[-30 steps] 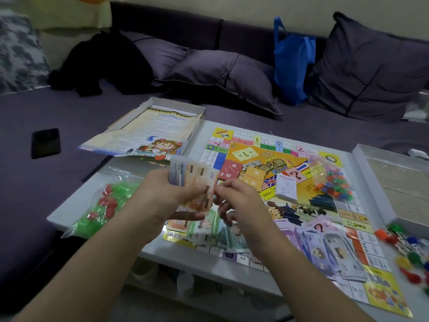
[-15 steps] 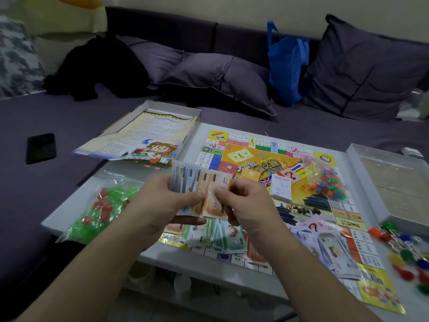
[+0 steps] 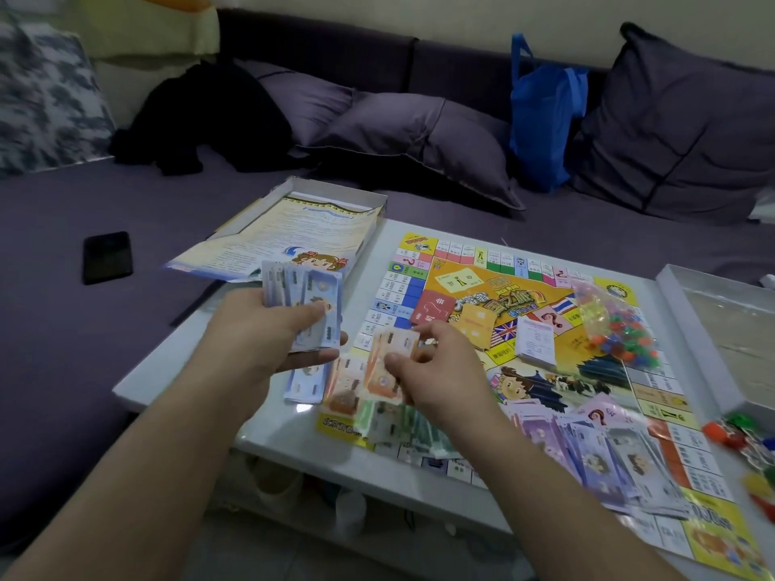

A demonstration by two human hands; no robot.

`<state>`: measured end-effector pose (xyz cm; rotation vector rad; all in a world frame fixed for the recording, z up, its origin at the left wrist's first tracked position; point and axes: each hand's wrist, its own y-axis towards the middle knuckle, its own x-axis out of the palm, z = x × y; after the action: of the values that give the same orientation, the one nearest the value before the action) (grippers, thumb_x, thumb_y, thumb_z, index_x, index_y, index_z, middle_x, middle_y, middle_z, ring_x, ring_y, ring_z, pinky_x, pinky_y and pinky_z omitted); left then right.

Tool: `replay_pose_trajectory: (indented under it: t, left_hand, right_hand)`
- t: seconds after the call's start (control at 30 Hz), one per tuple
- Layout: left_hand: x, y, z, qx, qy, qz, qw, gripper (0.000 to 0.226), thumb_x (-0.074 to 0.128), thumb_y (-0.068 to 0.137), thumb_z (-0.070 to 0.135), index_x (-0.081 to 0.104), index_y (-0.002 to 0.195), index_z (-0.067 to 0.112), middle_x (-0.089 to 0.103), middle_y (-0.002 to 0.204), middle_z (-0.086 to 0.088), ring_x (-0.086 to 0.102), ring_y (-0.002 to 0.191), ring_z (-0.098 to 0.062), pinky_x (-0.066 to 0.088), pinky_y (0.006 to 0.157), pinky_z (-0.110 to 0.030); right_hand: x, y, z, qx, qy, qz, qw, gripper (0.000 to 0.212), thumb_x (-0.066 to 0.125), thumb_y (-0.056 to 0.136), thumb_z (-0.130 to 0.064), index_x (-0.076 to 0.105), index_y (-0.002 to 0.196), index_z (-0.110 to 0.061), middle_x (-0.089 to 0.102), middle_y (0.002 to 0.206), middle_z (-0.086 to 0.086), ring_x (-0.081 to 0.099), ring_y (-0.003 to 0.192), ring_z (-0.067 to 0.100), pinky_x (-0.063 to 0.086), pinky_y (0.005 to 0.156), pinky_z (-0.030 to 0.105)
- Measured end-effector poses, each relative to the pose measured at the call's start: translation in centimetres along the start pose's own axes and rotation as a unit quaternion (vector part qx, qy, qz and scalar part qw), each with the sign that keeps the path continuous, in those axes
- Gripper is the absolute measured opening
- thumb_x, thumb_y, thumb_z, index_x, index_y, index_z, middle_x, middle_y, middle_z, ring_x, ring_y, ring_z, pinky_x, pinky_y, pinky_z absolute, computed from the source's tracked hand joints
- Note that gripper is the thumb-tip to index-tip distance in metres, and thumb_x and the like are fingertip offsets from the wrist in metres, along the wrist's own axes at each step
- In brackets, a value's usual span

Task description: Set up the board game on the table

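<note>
I'm sorting money: left hand (image 3: 268, 333) grips blue notes (image 3: 312, 306), right hand (image 3: 436, 371) pinches orange notes (image 3: 388, 366); next, onto the orange pile (image 3: 346, 385).

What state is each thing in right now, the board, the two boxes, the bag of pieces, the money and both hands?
Game board: unfolded flat on the table.
Left box: open, rules sheet lying across it.
Right box: open.
Bag of coloured pieces: lying on the board; whether it is sealed cannot be told.
Left hand: holds a fan of blue notes.
Right hand: pinches orange notes low over the board.
Purple notes: spread loose on the board.
</note>
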<state>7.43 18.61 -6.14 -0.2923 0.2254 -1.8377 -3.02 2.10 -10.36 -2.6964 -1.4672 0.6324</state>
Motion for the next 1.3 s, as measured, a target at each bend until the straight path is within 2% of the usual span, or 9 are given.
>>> replay_pose_trajectory:
  t: [0.13,0.27,0.4,0.47,0.53,0.63,0.83,1.07,1.3]
  left_hand:
    - [0.0,0.1,0.2,0.012,-0.002,-0.012,1.0,0.021,0.075,0.092,0.004,0.069,0.113,0.003,0.076,0.102,-0.023,0.079,0.081,-0.038,0.066,0.066,-0.043]
    - [0.3,0.0,0.1,0.025,0.005,-0.029,0.999,0.016,0.076,0.092,0.004,0.071,0.107,0.002,0.076,0.102,-0.025,0.078,0.083,-0.041,0.066,0.067,-0.045]
    - [0.6,-0.3,-0.3,0.013,0.028,-0.063,0.998,0.017,0.081,0.088,0.008,0.073,0.103,0.007,0.076,0.102,-0.019,0.078,0.088,-0.037,0.065,0.066,-0.043]
    - [0.7,-0.4,-0.5,0.004,0.03,-0.085,0.996,0.021,0.084,0.084,0.009,0.075,0.103,0.005,0.078,0.1,-0.019,0.078,0.087,-0.035,0.065,0.066,-0.042]
    - [0.8,-0.5,-0.7,-0.004,0.024,-0.104,0.994,0.025,0.086,0.082,0.008,0.075,0.104,0.003,0.078,0.098,-0.02,0.079,0.086,-0.034,0.065,0.066,-0.043]
    - [1.4,-1.2,-0.9,-0.003,0.03,-0.144,0.989,0.025,0.085,0.081,0.004,0.075,0.103,0.0,0.079,0.093,-0.02,0.079,0.082,-0.033,0.065,0.066,-0.042]
    - [3.2,-2.8,-1.3,0.003,0.021,-0.253,0.967,0.02,0.067,0.097,0.006,0.073,0.117,0.002,0.078,0.106,-0.021,0.077,0.098,-0.036,0.064,0.085,-0.049]
    - [4.3,-3.5,-1.5,0.029,0.033,-0.209,0.977,0.017,0.07,0.093,0.004,0.075,0.11,0.005,0.08,0.098,-0.017,0.079,0.09,-0.034,0.066,0.073,-0.049]
    - [4.6,-3.2,-1.8,0.014,0.027,-0.191,0.981,0.016,0.067,0.098,0.009,0.075,0.108,0.001,0.079,0.097,-0.021,0.078,0.087,-0.036,0.066,0.074,-0.05]
  right_hand:
    - [2.8,1.1,-0.2,-0.029,-0.128,-0.023,0.991,0.041,0.074,0.096,-0.021,0.048,0.127,-0.03,0.069,0.108,0.002,0.073,0.081,0.013,0.063,0.063,0.032]
    - [5.2,1.7,0.3,-0.069,-0.264,-0.014,0.962,0.045,0.076,0.094,-0.028,0.051,0.131,-0.028,0.064,0.118,0.003,0.067,0.1,0.021,0.06,0.084,0.043]
    - [5.0,0.6,0.6,-0.156,-0.423,0.024,0.892,0.053,0.07,0.097,-0.034,0.045,0.142,-0.022,0.046,0.134,-0.001,0.044,0.122,0.017,0.047,0.1,0.031]
    - [3.6,0.4,-0.2,-0.157,-0.346,0.047,0.924,0.037,0.064,0.099,-0.023,0.053,0.134,-0.02,0.048,0.131,-0.002,0.045,0.117,0.013,0.042,0.091,0.022]
    - [1.6,0.6,-1.3,-0.116,-0.115,0.048,0.985,0.014,0.058,0.1,-0.013,0.066,0.112,-0.014,0.062,0.114,0.0,0.057,0.1,0.013,0.042,0.076,0.023]
    - [-1.2,0.2,-2.3,-0.05,0.186,-0.066,0.979,0.023,0.059,0.104,-0.022,0.067,0.094,-0.002,0.063,0.085,0.012,0.057,0.067,0.019,0.043,0.059,0.031]
    - [-2.9,-1.2,-1.7,-0.099,0.11,-0.025,0.989,0.009,0.072,0.098,-0.011,0.077,0.105,-0.015,0.07,0.071,-0.002,0.058,0.052,0.005,0.044,0.049,0.022]
    - [-4.9,-1.4,-1.3,-0.091,0.095,-0.017,0.991,0.011,0.071,0.099,-0.016,0.078,0.106,-0.02,0.073,0.076,0.001,0.059,0.054,0.01,0.044,0.048,0.027]
    - [-5.3,-1.1,-1.3,-0.072,0.118,-0.021,0.99,0.014,0.071,0.098,-0.009,0.079,0.108,-0.014,0.078,0.081,0.0,0.068,0.06,0.003,0.047,0.048,0.013]
